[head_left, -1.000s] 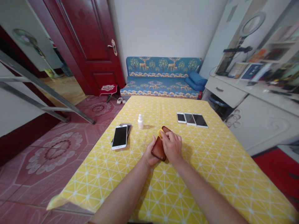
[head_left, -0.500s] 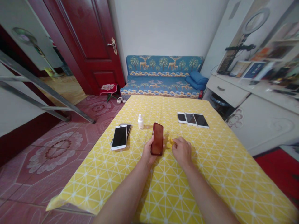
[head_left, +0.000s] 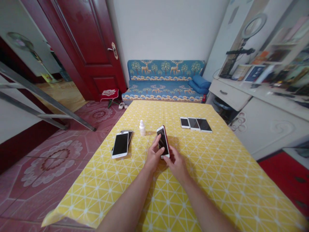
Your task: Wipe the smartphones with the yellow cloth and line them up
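A white-fronted phone with a red case edge (head_left: 163, 140) is held tilted above the yellow tablecloth, its dark screen facing me. My left hand (head_left: 153, 155) grips it from the left, with fingers lying over the screen. At its lower right corner, my right hand (head_left: 176, 162) pinches the edge. A small white bottle (head_left: 142, 128) stands upright beyond my left hand. To the left, a white phone (head_left: 120, 144) lies on top of a darker phone (head_left: 130, 135). No yellow cloth shows in my right hand.
Three phones lie side by side at the right: a small one (head_left: 184, 122), a middle one (head_left: 193, 123) and a larger one (head_left: 204, 125). The patterned yellow table (head_left: 169, 206) fills the foreground. A blue sofa (head_left: 159, 88) stands behind it.
The phone has been turned so its screen shows instead of its brown-red back. My right hand has moved left onto the phone, and the yellow item it held is out of sight.
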`<state>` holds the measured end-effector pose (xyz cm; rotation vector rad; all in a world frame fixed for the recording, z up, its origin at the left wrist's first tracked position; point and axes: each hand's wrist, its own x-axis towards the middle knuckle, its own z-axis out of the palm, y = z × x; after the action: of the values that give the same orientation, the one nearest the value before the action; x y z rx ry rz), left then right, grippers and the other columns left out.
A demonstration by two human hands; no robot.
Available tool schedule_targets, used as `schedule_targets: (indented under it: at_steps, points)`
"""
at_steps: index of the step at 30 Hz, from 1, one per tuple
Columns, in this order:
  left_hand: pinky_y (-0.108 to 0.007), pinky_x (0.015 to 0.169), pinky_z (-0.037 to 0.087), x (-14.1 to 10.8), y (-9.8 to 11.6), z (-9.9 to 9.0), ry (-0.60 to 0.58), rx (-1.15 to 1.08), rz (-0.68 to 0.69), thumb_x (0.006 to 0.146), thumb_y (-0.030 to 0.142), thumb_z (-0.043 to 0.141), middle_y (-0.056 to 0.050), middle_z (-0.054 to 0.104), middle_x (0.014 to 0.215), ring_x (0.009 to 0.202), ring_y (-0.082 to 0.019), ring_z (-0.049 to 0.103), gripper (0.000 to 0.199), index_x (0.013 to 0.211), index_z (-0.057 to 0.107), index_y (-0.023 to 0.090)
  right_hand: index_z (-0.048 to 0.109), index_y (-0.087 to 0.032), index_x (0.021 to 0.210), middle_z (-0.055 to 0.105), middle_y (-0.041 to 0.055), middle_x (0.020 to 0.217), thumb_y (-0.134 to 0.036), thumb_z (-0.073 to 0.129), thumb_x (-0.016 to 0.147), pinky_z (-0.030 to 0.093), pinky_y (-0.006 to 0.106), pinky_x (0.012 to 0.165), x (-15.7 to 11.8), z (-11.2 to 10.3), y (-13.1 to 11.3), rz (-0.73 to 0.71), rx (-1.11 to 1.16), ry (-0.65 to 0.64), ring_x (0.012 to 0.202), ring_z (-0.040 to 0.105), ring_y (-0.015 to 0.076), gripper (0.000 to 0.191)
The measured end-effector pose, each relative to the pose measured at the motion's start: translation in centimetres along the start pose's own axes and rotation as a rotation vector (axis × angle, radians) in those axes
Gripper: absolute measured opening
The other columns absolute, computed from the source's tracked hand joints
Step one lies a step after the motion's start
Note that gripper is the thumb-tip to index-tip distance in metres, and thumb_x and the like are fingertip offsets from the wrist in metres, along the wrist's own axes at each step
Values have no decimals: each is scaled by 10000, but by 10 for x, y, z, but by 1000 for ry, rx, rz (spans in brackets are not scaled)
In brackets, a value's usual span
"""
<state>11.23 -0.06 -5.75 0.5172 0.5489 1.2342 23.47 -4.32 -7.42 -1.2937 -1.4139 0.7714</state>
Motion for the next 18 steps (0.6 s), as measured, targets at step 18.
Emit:
schedule_targets:
  at_steps: [18]
  points:
    - [-230,711,487,13,-4,-12,57,123,77,687,209,779,-96,715,975,824,-133,654,385,1059,695,159,669,-131,751,632,14,586,-353,830,488,494,231,432,30,-77,36,387,523,505,464,554,107,380]
